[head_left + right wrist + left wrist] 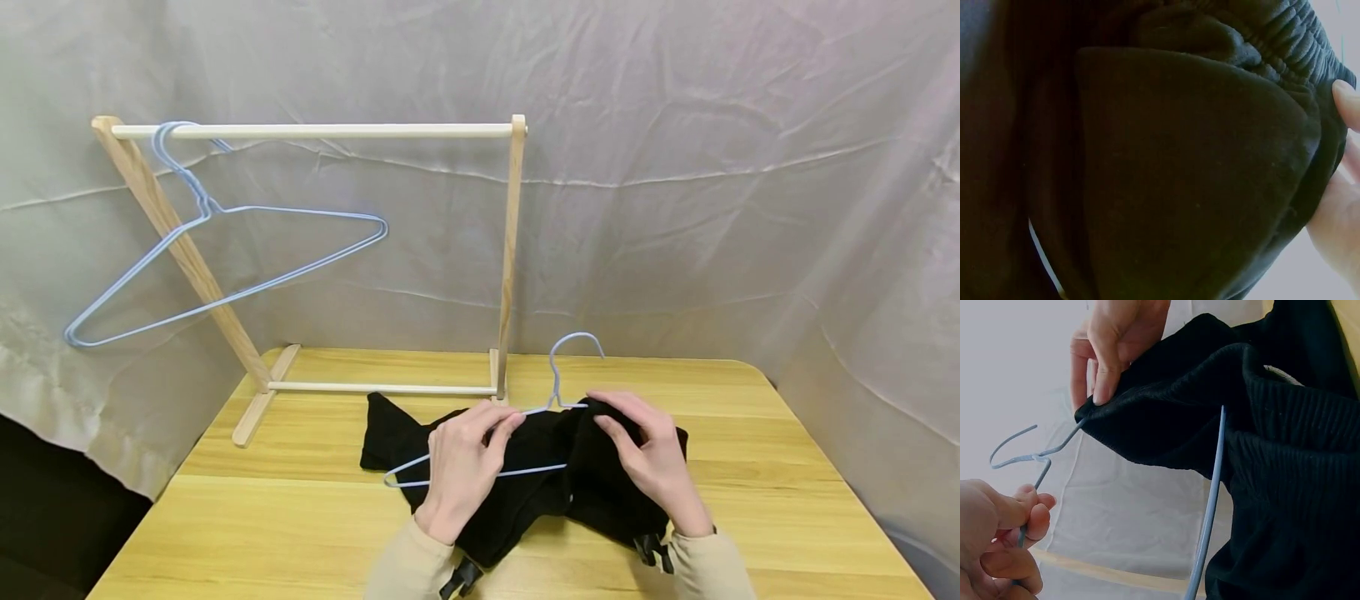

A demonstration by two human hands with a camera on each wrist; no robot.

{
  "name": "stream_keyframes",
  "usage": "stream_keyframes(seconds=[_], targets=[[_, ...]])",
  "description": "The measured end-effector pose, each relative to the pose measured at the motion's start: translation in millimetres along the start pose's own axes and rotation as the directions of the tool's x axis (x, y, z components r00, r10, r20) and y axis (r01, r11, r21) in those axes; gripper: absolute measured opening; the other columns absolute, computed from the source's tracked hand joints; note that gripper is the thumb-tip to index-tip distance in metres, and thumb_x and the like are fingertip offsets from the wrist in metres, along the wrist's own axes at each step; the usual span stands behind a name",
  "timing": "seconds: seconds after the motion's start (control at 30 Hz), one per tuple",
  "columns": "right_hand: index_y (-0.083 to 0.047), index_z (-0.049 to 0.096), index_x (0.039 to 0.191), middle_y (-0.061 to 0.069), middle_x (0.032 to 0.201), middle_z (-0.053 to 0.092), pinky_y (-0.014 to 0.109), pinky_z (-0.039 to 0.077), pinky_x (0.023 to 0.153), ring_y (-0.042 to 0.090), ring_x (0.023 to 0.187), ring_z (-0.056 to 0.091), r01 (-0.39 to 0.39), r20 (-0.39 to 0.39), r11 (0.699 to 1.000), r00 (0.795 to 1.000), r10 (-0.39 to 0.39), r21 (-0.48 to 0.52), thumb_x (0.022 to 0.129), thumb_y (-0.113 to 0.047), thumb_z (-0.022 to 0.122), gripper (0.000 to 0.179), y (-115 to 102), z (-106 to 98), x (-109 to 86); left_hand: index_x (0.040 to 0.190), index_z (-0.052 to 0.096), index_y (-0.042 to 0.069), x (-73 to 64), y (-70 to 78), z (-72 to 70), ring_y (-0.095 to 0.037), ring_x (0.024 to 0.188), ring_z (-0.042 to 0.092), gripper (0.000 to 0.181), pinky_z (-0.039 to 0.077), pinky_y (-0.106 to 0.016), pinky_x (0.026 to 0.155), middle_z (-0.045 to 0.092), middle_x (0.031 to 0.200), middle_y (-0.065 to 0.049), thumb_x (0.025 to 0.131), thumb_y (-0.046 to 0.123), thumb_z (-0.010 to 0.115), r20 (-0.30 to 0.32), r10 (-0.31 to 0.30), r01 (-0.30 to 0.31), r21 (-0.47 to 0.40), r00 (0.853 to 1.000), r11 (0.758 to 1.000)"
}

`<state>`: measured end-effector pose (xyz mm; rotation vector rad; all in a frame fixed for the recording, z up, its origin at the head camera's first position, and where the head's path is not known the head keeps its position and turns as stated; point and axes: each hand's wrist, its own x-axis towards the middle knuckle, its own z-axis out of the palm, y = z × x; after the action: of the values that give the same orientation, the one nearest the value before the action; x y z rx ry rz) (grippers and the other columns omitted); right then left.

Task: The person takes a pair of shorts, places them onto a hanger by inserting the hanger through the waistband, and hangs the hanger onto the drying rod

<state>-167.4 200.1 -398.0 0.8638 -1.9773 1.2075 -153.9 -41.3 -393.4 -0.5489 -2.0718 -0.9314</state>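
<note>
A light blue wire hanger (556, 375) is held over the table, hook upward. Its right arm runs inside a black garment (525, 492) with a ribbed, gathered band (1310, 419); the end of that arm is hidden by cloth. My left hand (465, 462) pinches the hanger's upper wire, left of the hook. With thumb and fingers, my right hand (648, 454) grips the garment's edge where the wire enters, just right of the hook. The hanger's left end sticks out bare beyond my left hand, in front of the cloth. Loose cloth spreads left and below.
At the back left of the wooden table (300, 533) stands a rack with a white rail (322, 131) and wooden posts. Several blue hangers (300, 268) hang at the rail's left end. A grey curtain (675, 208) closes off the back and right side.
</note>
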Motion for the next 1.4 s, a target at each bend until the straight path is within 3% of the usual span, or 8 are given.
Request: stream_keyframes(seconds=[0.13,0.27,0.43,0.53,0.67,0.77,1.07,1.4], targets=[[0.004,0.072,0.113,0.015,0.101,0.074,0.011,0.049,0.092,-0.001,0.105,0.066,0.024,-0.007,1.000,1.000,-0.024,-0.018,0.074,0.027,0.067,0.045,-0.2,2.3,0.4,0.091,0.079,0.021,0.1,0.2,-1.6,-0.002,0.057,0.057,0.009,0.038,-0.013,0.053,0.075,0.085,0.011,0.093,0.026,0.072,0.052,-0.008,0.008,-0.007,0.999,1.000],[0.005,0.073,0.111,0.013,0.097,0.074,0.010,0.048,0.088,-0.002,0.100,0.066,0.020,-0.043,0.999,0.999,-0.021,-0.040,0.075,0.026,0.067,0.042,1.5,2.1,0.1,0.110,0.074,0.014,3.4,1.2,-6.3,-0.012,0.094,0.067,0.017,0.052,-0.024,0.082,0.074,0.106,0.003,0.095,0.021,0.069,0.069,0.102,-0.100,-0.034,0.992,0.994],[0.011,0.071,0.110,-0.001,0.102,0.074,0.010,0.047,0.088,-0.003,0.100,0.065,-0.042,-0.194,0.999,0.980,0.037,-0.020,0.079,0.028,0.062,0.037,5.1,-1.0,-0.1,0.116,0.069,0.011,6.0,4.1,-10.8,-0.012,0.103,0.065,0.022,0.052,-0.024,0.093,0.070,0.109,0.001,0.095,0.017,0.070,0.158,0.361,-0.334,-0.174,0.919,0.927],[0.013,0.070,0.111,-0.014,0.105,0.070,0.008,0.046,0.083,-0.005,0.096,0.062,-0.083,-0.279,0.996,0.957,0.073,-0.026,0.082,0.027,0.060,0.034,6.7,-2.9,-0.2,0.112,0.071,0.015,1.2,6.5,-11.6,-0.002,0.090,0.065,0.020,0.050,-0.014,0.084,0.071,0.097,0.009,0.095,0.023,0.071,0.457,0.358,-0.278,-0.235,0.814,0.931],[0.015,0.069,0.110,-0.019,0.100,0.067,0.007,0.043,0.077,-0.005,0.086,0.056,-0.123,-0.352,0.991,0.931,0.098,-0.049,0.083,0.026,0.059,0.030,6.8,-3.5,-0.1,0.116,0.071,0.020,-7.5,10.9,-11.2,0.000,0.096,0.066,0.031,0.050,-0.014,0.083,0.073,0.103,0.013,0.088,0.032,0.077,0.797,0.151,-0.096,-0.117,0.585,0.988],[0.015,0.069,0.110,-0.020,0.096,0.065,0.007,0.040,0.071,-0.005,0.079,0.052,-0.148,-0.389,0.987,0.915,0.110,-0.069,0.084,0.025,0.059,0.030,5.5,-3.8,0.5,0.118,0.070,0.023,-12.9,16.0,-10.7,-0.003,0.100,0.066,0.040,0.052,-0.020,0.078,0.072,0.110,0.014,0.082,0.036,0.083,0.865,0.033,-0.066,0.000,0.501,0.998],[0.015,0.068,0.111,-0.024,0.099,0.065,0.006,0.039,0.071,-0.006,0.078,0.051,-0.180,-0.429,0.980,0.895,0.124,-0.091,0.087,0.023,0.057,0.028,-9.1,-3.0,7.2,0.116,0.066,0.020,-19.5,18.8,-13.1,-0.008,0.087,0.067,0.062,0.047,-0.026,0.072,0.072,0.101,0.008,0.064,0.040,0.094,0.835,-0.127,-0.153,0.244,0.535,0.958],[0.015,0.068,0.112,-0.024,0.105,0.066,0.008,0.041,0.077,-0.007,0.087,0.056,-0.178,-0.448,0.980,0.886,0.121,-0.088,0.086,0.023,0.058,0.029,1.1,-3.6,2.0,0.109,0.067,0.019,-21.0,11.0,-7.1,-0.008,0.099,0.064,0.065,0.043,-0.033,0.087,0.073,0.103,0.008,0.055,0.040,0.098,0.851,-0.241,-0.100,0.321,0.467,0.942]])
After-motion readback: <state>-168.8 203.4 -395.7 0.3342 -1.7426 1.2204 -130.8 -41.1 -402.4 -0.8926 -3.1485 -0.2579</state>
